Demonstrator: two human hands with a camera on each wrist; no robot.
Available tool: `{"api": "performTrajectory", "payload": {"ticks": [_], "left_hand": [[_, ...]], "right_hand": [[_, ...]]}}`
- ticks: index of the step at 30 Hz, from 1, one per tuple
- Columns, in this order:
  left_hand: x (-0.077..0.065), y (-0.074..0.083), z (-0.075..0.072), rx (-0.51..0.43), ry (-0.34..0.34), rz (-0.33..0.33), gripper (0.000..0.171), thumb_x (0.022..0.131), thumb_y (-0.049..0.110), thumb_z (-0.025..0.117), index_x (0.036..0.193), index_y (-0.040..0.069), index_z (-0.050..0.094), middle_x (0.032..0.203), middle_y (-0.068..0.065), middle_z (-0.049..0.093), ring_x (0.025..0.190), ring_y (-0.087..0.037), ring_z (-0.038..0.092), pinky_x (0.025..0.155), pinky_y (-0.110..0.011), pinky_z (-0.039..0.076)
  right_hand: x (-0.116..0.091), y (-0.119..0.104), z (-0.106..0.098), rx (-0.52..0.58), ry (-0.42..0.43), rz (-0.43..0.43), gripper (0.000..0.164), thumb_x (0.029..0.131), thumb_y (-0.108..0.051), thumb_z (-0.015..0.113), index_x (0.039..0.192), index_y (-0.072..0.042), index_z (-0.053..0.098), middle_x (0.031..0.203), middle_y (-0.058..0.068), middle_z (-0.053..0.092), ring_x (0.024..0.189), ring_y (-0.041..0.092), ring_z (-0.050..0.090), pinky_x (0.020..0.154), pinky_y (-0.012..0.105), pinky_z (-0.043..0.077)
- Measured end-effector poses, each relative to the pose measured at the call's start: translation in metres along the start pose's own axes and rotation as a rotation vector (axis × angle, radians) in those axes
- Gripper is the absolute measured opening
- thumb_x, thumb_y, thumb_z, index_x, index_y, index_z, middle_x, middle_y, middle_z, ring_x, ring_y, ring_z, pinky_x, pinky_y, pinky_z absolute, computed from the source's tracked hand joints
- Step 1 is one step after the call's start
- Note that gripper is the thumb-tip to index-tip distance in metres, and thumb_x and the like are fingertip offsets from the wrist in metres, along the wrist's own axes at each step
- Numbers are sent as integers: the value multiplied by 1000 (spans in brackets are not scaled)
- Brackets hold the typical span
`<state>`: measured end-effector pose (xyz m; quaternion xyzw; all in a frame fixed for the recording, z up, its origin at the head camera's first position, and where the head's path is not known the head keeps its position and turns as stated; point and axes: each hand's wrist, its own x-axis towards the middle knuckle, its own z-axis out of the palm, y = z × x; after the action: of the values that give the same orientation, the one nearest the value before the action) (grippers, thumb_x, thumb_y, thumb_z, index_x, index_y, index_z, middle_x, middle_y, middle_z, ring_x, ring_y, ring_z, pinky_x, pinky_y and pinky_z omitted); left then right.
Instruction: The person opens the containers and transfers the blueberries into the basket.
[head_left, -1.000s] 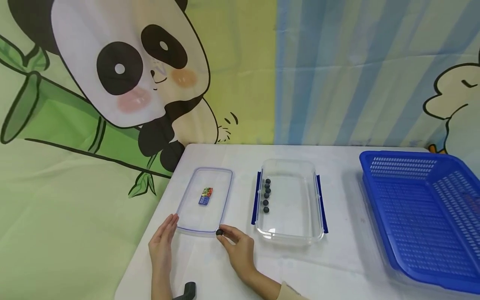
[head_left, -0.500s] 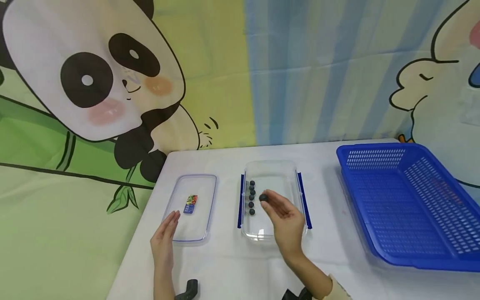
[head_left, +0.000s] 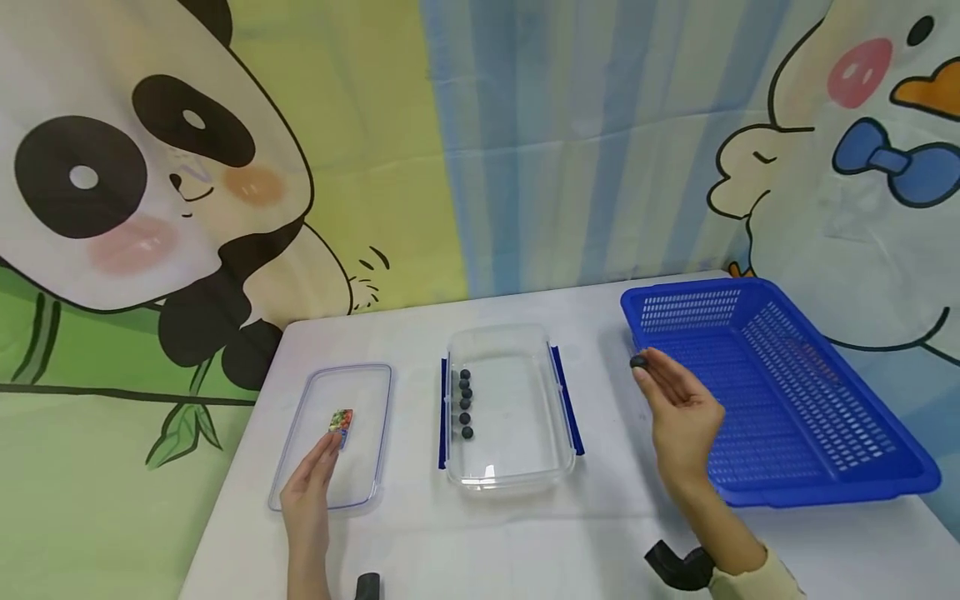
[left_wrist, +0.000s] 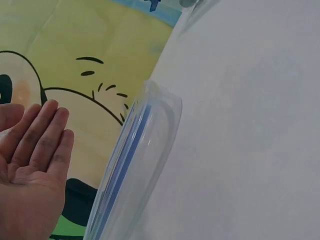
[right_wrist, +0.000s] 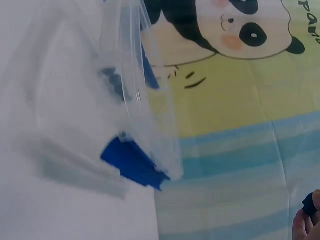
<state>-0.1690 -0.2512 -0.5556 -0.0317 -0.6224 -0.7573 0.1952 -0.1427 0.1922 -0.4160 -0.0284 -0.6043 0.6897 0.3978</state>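
Note:
Between thumb and fingertips, my right hand (head_left: 684,425) pinches a blueberry (head_left: 638,362) by the left side of the blue basket (head_left: 772,492); the same blueberry (right_wrist: 309,204) shows at the right wrist view's lower corner. Several more blueberries (head_left: 466,404) lie in a line along the left wall of a clear lidded-type container (head_left: 517,482) with blue side clips. My left hand (head_left: 307,483) hovers over the near left part of the clear lid (head_left: 360,450), its fingers straight and together. In the left wrist view that hand (left_wrist: 37,165) holds nothing.
The lid, with a small colourful sticker (head_left: 341,423), lies left of the container on the white table (head_left: 420,550). A cartoon cloth (head_left: 525,167) hangs behind the table. Dark wrist mounts (head_left: 678,567) show at the bottom.
My right hand has carried the blueberry from beside the lid, across the container, to the basket's left side. My left hand stays by the lid. The head view has turned right.

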Motion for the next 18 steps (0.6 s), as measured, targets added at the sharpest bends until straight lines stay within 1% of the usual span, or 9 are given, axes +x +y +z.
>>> {"api": "performTrajectory", "payload": {"ticks": [4, 6, 9, 11, 12, 13, 15, 16, 18], "left_hand": [[2, 0, 7, 2, -44, 6, 37, 95, 12, 52, 127, -6, 50, 126, -16, 55, 115, -19, 54, 94, -22, 41], [3, 7, 13, 56, -39, -3, 40, 94, 18, 54, 127, -5, 51, 127, -16, 54, 115, -20, 53, 95, -23, 41], [7, 7, 17, 17, -80, 17, 40, 94, 13, 53, 127, -9, 48, 129, -19, 52, 116, -22, 52, 96, -23, 41], [8, 10, 22, 9, -100, 9, 39, 95, 10, 52, 128, -10, 47, 129, -19, 51, 117, -22, 52, 96, -23, 41], [9, 11, 24, 15, -111, 0, 38, 95, 9, 51, 128, -9, 48, 129, -18, 52, 117, -21, 52, 96, -22, 41], [9, 11, 27, 31, -119, -15, 37, 95, 9, 51, 128, -8, 48, 129, -17, 52, 117, -20, 52, 96, -22, 41], [8, 15, 35, 80, -128, -55, 37, 95, 11, 51, 128, -6, 49, 128, -14, 54, 116, -17, 52, 96, -19, 40], [8, 18, 40, 117, -128, -80, 38, 95, 14, 52, 129, -4, 50, 128, -13, 54, 116, -15, 52, 96, -18, 40], [7, 21, 47, 165, -132, -125, 38, 95, 18, 53, 128, -1, 51, 128, -11, 55, 116, -12, 52, 96, -16, 39]], "right_hand": [[29, -6, -27, -27, 49, 13, 32, 76, 3, 71, 108, 6, 65, 104, 14, 67, 94, 17, 65, 79, 21, 51], [46, -9, -39, -24, 53, 40, 33, 76, 1, 72, 108, 6, 65, 104, 13, 67, 94, 16, 65, 80, 19, 51], [70, -12, -59, -20, 55, 125, 35, 75, -1, 73, 108, 4, 66, 102, 8, 69, 91, 12, 65, 78, 16, 50], [84, -10, -74, -15, 18, 202, 37, 75, -3, 74, 111, 4, 65, 100, 3, 69, 89, 10, 66, 77, 15, 50], [92, -8, -81, -31, -12, 238, 38, 76, -4, 73, 112, 3, 65, 99, 1, 70, 88, 8, 66, 76, 14, 50], [99, -5, -89, -83, -54, 271, 39, 77, -7, 73, 114, 1, 64, 98, -4, 70, 87, 5, 65, 76, 12, 49], [113, 2, -105, -243, -173, 325, 41, 80, -16, 71, 118, -4, 63, 97, -12, 68, 88, -2, 63, 77, 10, 48], [119, 7, -113, -338, -254, 343, 42, 83, -21, 69, 121, -5, 61, 98, -15, 67, 89, -4, 61, 82, 15, 49], [133, 16, -128, -521, -417, 382, 47, 84, -32, 67, 124, -9, 59, 99, -19, 65, 90, -8, 57, 96, 27, 44]]}}
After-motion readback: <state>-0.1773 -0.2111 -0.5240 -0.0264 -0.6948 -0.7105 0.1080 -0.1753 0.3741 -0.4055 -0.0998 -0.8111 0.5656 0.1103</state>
